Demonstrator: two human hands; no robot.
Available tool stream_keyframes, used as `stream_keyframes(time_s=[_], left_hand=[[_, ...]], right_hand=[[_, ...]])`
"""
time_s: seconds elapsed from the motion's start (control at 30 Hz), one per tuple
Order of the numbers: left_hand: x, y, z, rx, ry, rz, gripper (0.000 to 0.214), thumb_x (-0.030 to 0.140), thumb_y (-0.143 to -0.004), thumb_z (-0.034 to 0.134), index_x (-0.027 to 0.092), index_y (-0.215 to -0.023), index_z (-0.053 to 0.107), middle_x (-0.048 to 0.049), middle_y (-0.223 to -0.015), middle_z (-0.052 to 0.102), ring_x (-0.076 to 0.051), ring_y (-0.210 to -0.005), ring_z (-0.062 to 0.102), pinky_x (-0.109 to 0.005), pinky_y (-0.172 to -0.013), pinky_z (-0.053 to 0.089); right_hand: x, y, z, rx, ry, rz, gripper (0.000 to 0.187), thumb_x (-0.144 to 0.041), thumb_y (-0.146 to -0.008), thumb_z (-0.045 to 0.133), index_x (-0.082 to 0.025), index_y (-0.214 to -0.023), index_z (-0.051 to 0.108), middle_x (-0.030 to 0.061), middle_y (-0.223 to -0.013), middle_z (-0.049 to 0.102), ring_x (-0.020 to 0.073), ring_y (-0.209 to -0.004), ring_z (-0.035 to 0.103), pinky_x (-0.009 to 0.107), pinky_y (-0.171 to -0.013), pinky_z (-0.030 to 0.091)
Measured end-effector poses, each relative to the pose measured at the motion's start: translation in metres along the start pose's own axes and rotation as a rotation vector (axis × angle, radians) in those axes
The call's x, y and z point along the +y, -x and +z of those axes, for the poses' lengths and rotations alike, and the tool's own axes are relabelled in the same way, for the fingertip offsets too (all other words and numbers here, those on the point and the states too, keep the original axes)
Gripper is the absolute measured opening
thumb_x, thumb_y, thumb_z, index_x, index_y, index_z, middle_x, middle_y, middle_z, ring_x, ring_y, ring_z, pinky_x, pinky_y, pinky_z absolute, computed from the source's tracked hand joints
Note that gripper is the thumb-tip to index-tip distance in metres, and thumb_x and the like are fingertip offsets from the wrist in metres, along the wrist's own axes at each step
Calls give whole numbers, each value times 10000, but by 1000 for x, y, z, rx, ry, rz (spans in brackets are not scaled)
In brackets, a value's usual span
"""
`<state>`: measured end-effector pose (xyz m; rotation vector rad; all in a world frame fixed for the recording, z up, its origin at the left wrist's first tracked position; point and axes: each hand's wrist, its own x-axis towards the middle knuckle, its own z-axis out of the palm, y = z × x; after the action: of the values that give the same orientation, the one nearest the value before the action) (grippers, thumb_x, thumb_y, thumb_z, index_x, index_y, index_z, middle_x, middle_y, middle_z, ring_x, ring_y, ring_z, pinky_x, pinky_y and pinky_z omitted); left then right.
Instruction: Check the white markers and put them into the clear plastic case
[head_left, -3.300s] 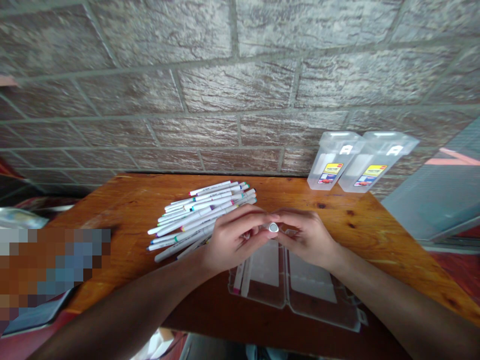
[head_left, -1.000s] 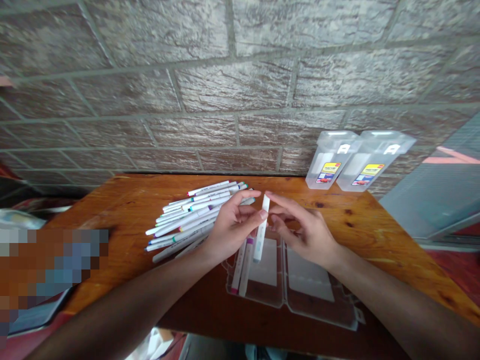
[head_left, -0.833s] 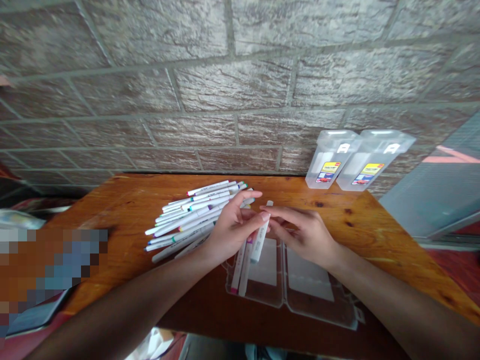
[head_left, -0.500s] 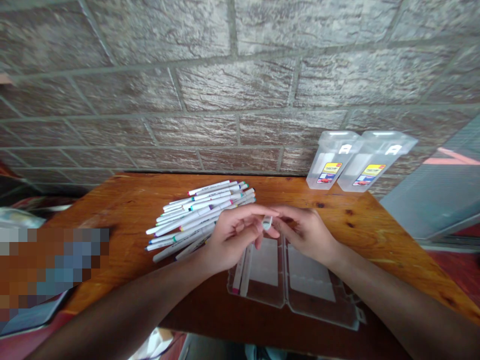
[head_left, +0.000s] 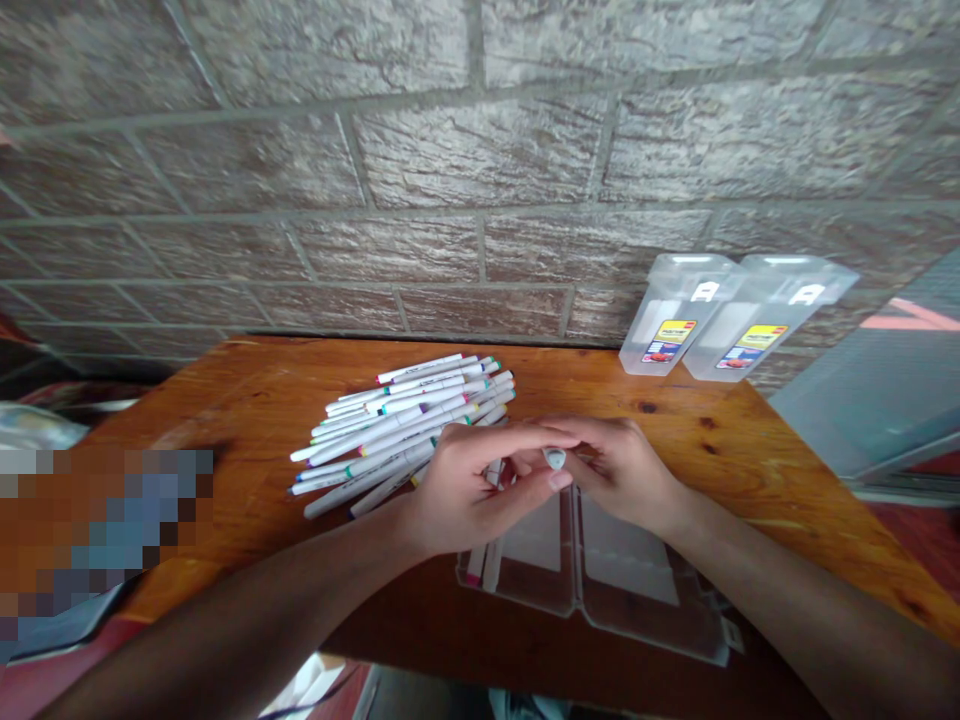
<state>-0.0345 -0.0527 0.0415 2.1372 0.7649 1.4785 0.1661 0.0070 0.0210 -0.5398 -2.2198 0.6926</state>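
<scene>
Above an open clear plastic case (head_left: pixel 634 620), my two hands meet around a white marker (head_left: pixel 555 458) with a pale grey end turned toward me. My left hand (head_left: pixel 469 480) has its thumb under that end and its fingers curled over the top. The fingers of my right hand (head_left: pixel 626 465) are bent in around the marker from the other side, and much of its length is hidden by the hands. In the case's left half lie two markers, one of them with a pink end (head_left: pixel 474 578). A heap of white markers (head_left: pixel 405 425) with coloured ends lies beside my left hand.
Two clear cases with yellow labels (head_left: pixel 667 340) stand at the back right of the wooden table (head_left: pixel 247 420), against the stone-block wall (head_left: pixel 480 150). A pixelated patch covers the left side. Below the front table edge, white material (head_left: pixel 304 685) shows.
The marker between my hands has shifted slightly right and down in the picture. My left thumb has stretched further right, under the marker's end. The view has moved slightly.
</scene>
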Motion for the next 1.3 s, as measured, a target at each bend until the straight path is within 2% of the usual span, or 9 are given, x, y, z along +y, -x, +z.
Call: stream_keyframes(time_s=[0.5,0.63,0.73,0.83,0.9,1.0,1.1,1.23,1.3], left_hand=[[0,0,-1,-7,-2,5,252,174,-896,735,138,-1145,748,-9,-673,735,-84,-520,613,-171,-502,490],[1,0,-1,-21,-4,2,245,175,-902,726,134,-1143,745,-21,-709,747,-89,-555,635,-175,-529,504],[0,-1,-1,-16,-32,14,234,180,-900,732,134,-1128,751,-10,-680,726,-84,-535,606,-181,-525,494],[-2,-2,-1,-23,-56,50,233,164,-896,729,133,-1127,750,-18,-711,741,-82,-548,610,-185,-542,496],[-4,-1,0,-45,-59,67,252,144,-893,721,140,-1143,742,-29,-764,764,-86,-578,634,-185,-558,504],[-8,1,1,-98,-75,52,262,131,-890,709,139,-1150,731,-43,-815,782,-89,-600,648,-191,-569,503],[-11,3,3,-148,-101,49,241,157,-897,701,136,-1136,729,-41,-824,778,-79,-568,614,-196,-563,488],[-13,4,3,-215,-150,60,251,195,-882,698,147,-1124,745,-10,-746,736,-87,-564,588,-201,-559,469],[-14,4,2,-265,-162,55,282,236,-868,713,150,-1134,750,-7,-733,727,-100,-576,599,-216,-580,479]], right_hand=[[-1,-1,0,24,10,-18,229,-146,-980,582,-188,-1159,718,64,-1021,819,186,-875,792,245,-754,614],[0,1,2,39,-48,18,224,-152,-964,608,-190,-1154,721,62,-991,822,182,-831,791,243,-713,617],[1,2,3,54,-207,100,284,-146,-929,631,-194,-1196,712,54,-939,822,179,-775,787,246,-666,618],[3,-1,2,67,-425,258,346,-169,-912,629,-192,-1252,691,49,-904,816,187,-732,783,280,-658,628],[6,-3,1,105,-591,398,343,-233,-917,637,-187,-1253,687,47,-856,810,201,-698,781,302,-639,631],[8,-7,1,157,-809,556,306,-366,-914,687,-181,-1157,707,43,-766,789,207,-651,771,290,-583,616],[9,-10,3,192,-898,633,340,-401,-850,796,-176,-1088,706,36,-760,784,164,-587,740,243,-547,591],[9,-11,3,241,-945,710,498,-361,-751,888,-180,-1167,683,30,-773,790,146,-556,723,226,-515,578],[9,-11,2,257,-952,732,520,-343,-723,903,-179,-1166,683,14,-736,776,145,-550,718,225,-510,580]])
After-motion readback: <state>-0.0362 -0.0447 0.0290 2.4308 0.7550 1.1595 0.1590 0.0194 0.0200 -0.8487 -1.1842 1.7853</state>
